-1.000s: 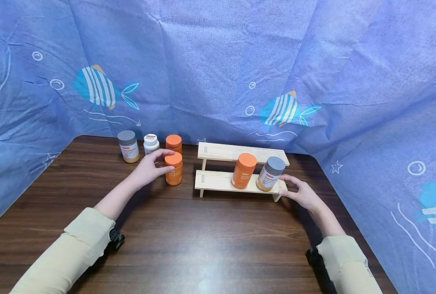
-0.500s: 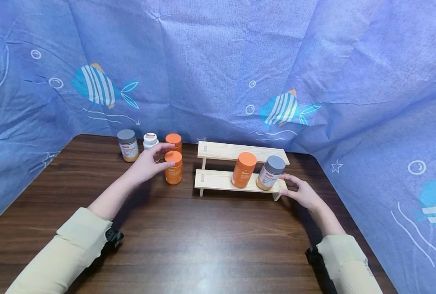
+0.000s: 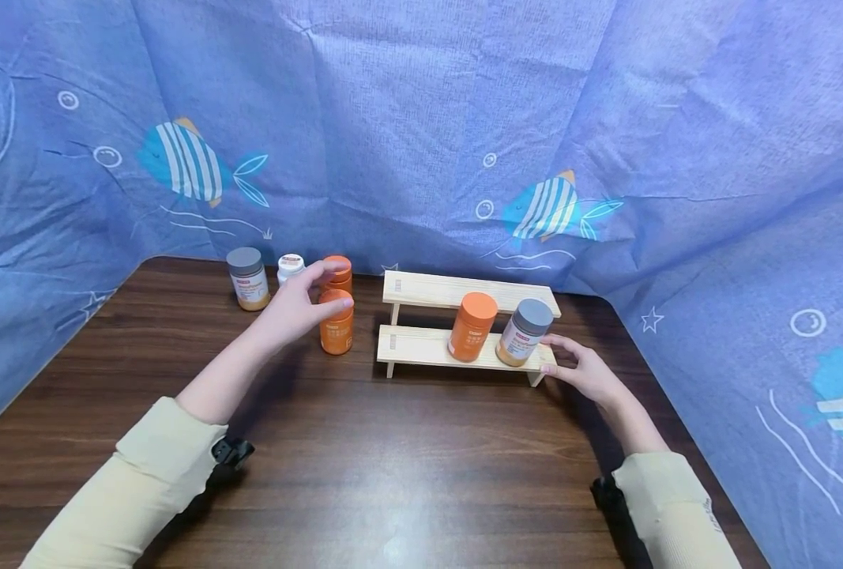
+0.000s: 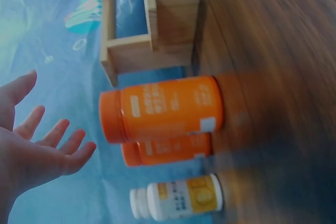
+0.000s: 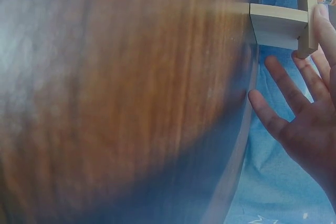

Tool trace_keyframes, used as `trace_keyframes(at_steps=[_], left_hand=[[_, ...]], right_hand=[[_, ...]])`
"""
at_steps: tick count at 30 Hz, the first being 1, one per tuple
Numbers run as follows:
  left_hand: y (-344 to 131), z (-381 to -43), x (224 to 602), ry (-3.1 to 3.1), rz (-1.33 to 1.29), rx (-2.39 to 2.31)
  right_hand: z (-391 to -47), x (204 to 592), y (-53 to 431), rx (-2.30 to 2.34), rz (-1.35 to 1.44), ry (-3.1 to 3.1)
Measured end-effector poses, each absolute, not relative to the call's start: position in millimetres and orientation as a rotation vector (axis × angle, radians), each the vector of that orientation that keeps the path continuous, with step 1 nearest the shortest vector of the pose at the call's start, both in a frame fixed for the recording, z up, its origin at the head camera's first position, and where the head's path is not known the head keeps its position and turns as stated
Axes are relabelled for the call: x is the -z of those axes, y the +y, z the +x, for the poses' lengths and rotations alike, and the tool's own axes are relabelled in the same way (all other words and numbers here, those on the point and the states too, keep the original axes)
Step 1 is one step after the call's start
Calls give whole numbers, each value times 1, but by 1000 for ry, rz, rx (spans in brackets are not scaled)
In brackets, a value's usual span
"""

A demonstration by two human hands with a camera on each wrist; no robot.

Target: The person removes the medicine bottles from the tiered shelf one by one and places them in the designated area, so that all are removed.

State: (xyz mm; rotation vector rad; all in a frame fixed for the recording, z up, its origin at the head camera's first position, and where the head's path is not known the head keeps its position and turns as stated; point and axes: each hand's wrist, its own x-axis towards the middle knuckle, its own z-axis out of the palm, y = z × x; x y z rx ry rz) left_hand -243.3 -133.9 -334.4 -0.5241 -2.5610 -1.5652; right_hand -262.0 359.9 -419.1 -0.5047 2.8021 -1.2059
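Note:
My left hand [image 3: 295, 310] hovers with spread fingers by the lids of two orange jars. In the left wrist view the fingers are apart from the front orange jar [image 4: 163, 108] and the rear orange jar [image 4: 178, 150]. A white bottle [image 4: 181, 198] stands beside them. My right hand [image 3: 586, 374] holds the right end of the lower board of a two-step wooden rack [image 3: 421, 345] between thumb and fingers. In the right wrist view its other fingers [image 5: 286, 85] stretch out loosely. An orange jar [image 3: 473, 328] and a grey-lidded jar [image 3: 524, 332] stand on that board.
Another grey-lidded jar [image 3: 248, 280] stands at the back left of the dark wooden table [image 3: 421, 466]. Behind and to the right hangs a blue cloth [image 3: 421, 142] with fish prints. The rack's upper board [image 3: 449, 289] rises behind the lower one.
My left hand has let go of the front orange jar; its fingers have spread and risen toward the jars' lids. My right hand and the rack have stayed put.

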Motion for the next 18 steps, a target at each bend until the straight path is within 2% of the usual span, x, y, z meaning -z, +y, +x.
trace_keyframes(at_steps=[18], left_hand=[[-92, -231, 317, -2513, -573, 1629]], right_hand=[[-262, 418, 360, 1200, -511, 2796]])
